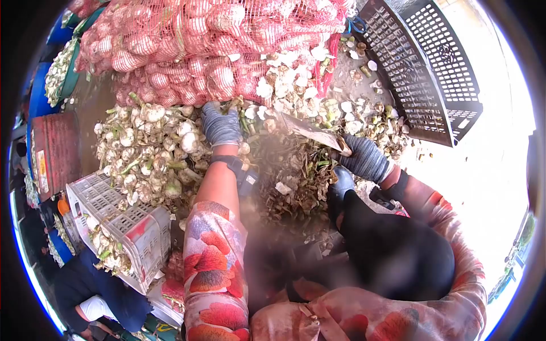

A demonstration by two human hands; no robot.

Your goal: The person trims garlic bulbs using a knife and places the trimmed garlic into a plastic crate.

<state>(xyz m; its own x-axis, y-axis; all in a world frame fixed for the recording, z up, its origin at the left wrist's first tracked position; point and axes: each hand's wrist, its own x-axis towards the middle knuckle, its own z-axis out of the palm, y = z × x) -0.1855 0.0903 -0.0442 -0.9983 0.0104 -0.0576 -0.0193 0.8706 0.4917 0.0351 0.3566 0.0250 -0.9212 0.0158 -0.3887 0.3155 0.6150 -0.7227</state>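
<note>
Gripping a brown-smeared knife point(311, 134) in the right hand point(365, 159).
Its handle was hidden; whether the left hand point(221, 126) gripped garlic point(189, 142) was unclear.

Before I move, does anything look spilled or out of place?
Loose garlic is heaped on the floor beside the red mesh sacks, with skins and trimmings scattered toward the black crate. The white crate sits askew; I can't tell whether it has tipped. No damage stands out.
</note>
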